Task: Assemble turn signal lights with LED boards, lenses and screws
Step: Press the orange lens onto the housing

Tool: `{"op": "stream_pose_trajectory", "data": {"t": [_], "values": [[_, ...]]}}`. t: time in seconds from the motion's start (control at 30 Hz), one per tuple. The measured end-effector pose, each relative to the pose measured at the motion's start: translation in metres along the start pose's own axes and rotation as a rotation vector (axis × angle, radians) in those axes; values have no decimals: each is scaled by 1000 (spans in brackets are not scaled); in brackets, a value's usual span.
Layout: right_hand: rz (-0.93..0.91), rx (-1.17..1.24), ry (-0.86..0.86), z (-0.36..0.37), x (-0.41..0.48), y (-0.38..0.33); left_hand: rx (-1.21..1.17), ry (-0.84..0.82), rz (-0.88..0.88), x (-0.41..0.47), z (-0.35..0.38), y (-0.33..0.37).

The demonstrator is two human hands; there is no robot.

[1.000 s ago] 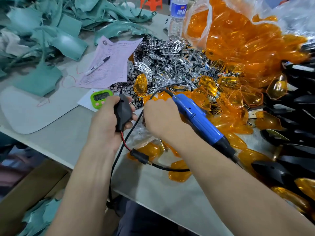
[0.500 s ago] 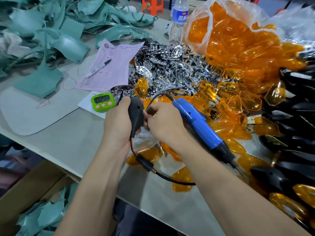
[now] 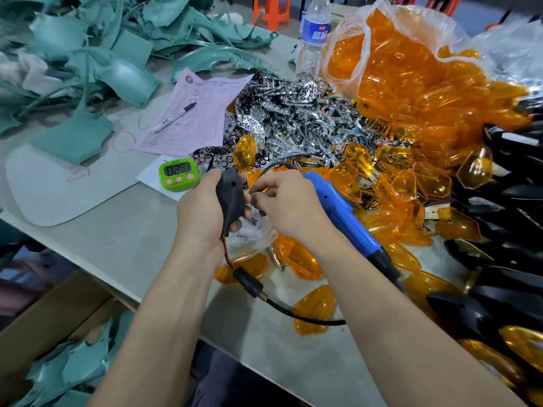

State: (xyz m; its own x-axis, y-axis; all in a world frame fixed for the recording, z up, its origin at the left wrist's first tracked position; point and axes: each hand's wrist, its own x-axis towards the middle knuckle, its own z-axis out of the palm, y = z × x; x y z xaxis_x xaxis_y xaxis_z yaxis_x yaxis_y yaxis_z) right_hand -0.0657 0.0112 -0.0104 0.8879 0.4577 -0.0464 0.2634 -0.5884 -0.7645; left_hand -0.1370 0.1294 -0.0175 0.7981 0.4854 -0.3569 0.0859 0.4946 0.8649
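Head view: housing (image 3: 230, 198) is off the table (image 3: 123, 236), upright over its middle, about halfway between the near edge and the heaps along the far side.

The likeliest slip, I'd say, is at the fingertips. Whatever small piece is being worked in could drop into the crumpled bag (image 3: 252, 236) and the loose lenses (image 3: 296, 259) right below, where it would be hard to find. The lead (image 3: 225, 252) dangling from the housing's bottom end hangs near the driver's cable (image 3: 302, 315), which runs under both wrists. A tug on either could snag and jerk the housing askew.

The left hand (image 3: 202, 218) is wrapped round the housing, fingers curled over its lower end. The right hand (image 3: 289, 204) sits just beside it, fingers curled and tips pinched at its right side. What they pinch is hidden. That hand also seems to clasp the driver (image 3: 340, 218) in its palm, tip pointing back along the forearm. A timer (image 3: 177, 174) sits just left of the left hand.
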Motion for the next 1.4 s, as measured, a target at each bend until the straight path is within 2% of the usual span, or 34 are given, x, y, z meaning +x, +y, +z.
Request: {"op": "stream_pose_trajectory", "data": {"t": [0.33,0.47,0.67,0.83,1.1,1.3,1.4], "values": [[65,687,-1,-54,-42,20,107,-36,25,-16,26,-5],[44,718,114,-76,-64,20,155,-60,55,-31,51,-9],[36,871,141,-90,-88,13,135,-103,110,-58,93,-23],[48,791,235,-101,-100,18,83,-143,103,-70,109,-28],[137,675,296,-110,-104,26,163,-128,64,-79,115,-31],[421,719,112,-115,-95,31,167,-107,-33,-80,115,-36],[356,692,100,-111,-93,31,99,-163,-93,-79,113,-39]]}}
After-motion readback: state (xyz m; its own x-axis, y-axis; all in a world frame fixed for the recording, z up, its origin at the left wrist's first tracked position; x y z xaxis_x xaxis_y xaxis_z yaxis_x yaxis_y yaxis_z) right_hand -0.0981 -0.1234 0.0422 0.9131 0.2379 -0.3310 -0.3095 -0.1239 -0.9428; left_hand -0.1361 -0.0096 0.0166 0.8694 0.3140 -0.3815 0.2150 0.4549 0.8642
